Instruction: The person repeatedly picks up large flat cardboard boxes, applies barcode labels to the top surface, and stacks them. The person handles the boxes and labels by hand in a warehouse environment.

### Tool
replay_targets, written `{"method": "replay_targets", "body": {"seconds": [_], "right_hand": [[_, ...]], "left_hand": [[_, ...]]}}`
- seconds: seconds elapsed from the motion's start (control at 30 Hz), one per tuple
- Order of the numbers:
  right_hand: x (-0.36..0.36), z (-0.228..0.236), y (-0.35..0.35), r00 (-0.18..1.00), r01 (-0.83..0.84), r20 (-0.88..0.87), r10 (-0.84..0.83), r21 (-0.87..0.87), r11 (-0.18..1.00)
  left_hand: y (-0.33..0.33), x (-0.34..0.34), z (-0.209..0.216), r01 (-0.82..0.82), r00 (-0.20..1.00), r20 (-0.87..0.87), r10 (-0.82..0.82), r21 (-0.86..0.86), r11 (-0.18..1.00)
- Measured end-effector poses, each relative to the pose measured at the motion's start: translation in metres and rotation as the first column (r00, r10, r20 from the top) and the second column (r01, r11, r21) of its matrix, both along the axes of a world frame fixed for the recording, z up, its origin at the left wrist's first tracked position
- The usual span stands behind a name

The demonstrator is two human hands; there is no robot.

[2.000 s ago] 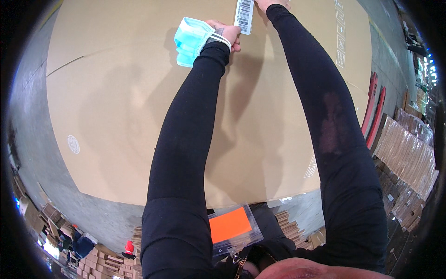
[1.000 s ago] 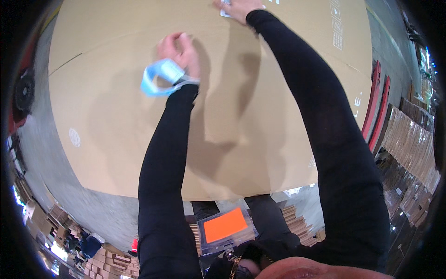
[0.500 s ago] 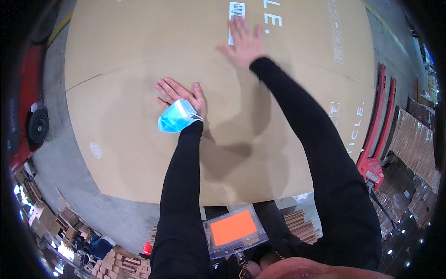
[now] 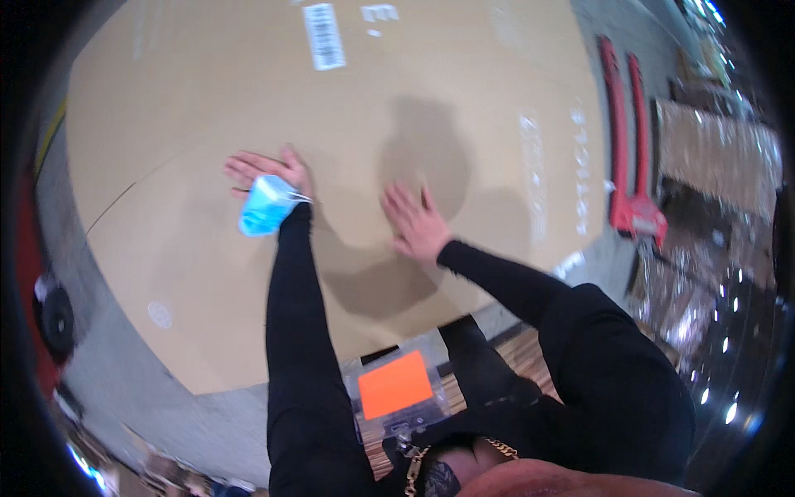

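Observation:
A large flat brown cardboard box [image 4: 207, 306] fills the middle of the view, with a white barcode label [image 4: 324, 36] near its far edge. My left hand [image 4: 277, 168] lies on the cardboard left of centre, fingers stretched out toward the left. A light blue face mask [image 4: 266, 205] hangs at my left wrist by its ear loop. Nearer to me and to the right, my right hand [image 4: 416, 222] is spread over the box surface, palm down, holding nothing. Slight blur hides how firmly either palm touches.
To the right of the box stands a red pallet jack [image 4: 638, 217] with its two forks pointing away. Plastic-wrapped cardboard stacks [image 4: 719, 153] lie beyond it. A dark wheel [image 4: 57, 321] of a red vehicle shows at the left. An orange card in a clear badge holder [image 4: 397, 385] hangs before me.
My right hand has drawn back from the barcode label toward me. My left hand stays spread on the cardboard. The whole view has shifted and turned, with the box now farther left.

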State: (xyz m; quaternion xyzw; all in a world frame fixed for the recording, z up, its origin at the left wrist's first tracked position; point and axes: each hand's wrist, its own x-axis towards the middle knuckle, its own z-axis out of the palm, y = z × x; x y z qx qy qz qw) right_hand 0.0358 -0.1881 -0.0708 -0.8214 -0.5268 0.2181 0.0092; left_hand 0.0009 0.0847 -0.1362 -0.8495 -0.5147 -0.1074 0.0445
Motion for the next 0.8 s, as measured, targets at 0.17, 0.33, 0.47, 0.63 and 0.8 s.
{"method": "replay_targets", "body": {"seconds": [0.17,0.33,0.47,0.63,0.8], "right_hand": [[-0.153,0.055,-0.214,0.758,0.572,-0.256,-0.601,-0.185,0.799],[-0.178,0.011,-0.376,-0.813,0.576,-0.295,-0.503,-0.279,-0.768],[-0.104,-0.011,-0.313,-0.84,0.489,-0.512,-0.18,-0.569,-0.661],[-0.068,0.0,-0.265,-0.821,0.54,-0.56,-0.114,-0.696,-0.474],[-0.063,-0.035,-0.3,-0.627,0.612,-0.766,0.14,-0.596,-0.521]], "left_hand": [[0.019,-0.013,0.027,0.164,0.986,0.032,-0.165,0.045,0.985],[-0.089,-0.148,0.013,0.342,0.932,0.214,-0.291,-0.26,0.903],[-0.163,-0.256,0.071,-0.209,0.946,0.138,0.292,-0.429,0.879],[-0.232,-0.296,0.17,-0.207,0.805,-0.107,0.584,-0.972,0.107],[-0.319,-0.288,0.179,-0.012,0.533,-0.112,0.838,-0.992,-0.125]]}}
